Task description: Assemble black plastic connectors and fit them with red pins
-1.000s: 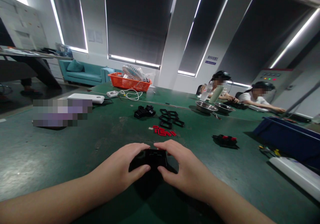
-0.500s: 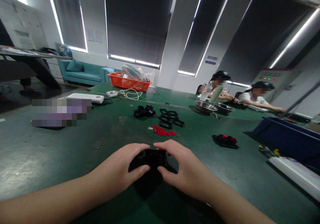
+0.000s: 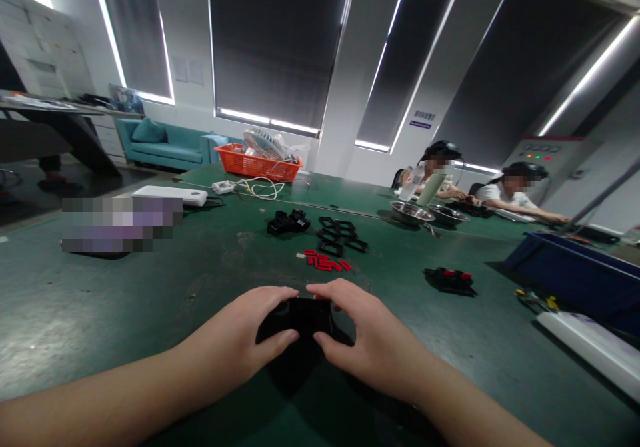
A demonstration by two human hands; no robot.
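I have a black block (image 3: 311,310) at the lower centre of the frame, grasped from both sides: the left hand (image 3: 253,320) and the right hand (image 3: 364,324) curl around its ends, fingers beyond it and thumbs nearer me. It is too dark for me to make out its details. Above it, mid-frame, red pieces (image 3: 324,266) lie scattered on the green tabletop (image 3: 220,274), with flat black frames (image 3: 344,235) just past them and black parts (image 3: 289,222) to the left. Right of centre sits a black-and-red cluster (image 3: 450,282).
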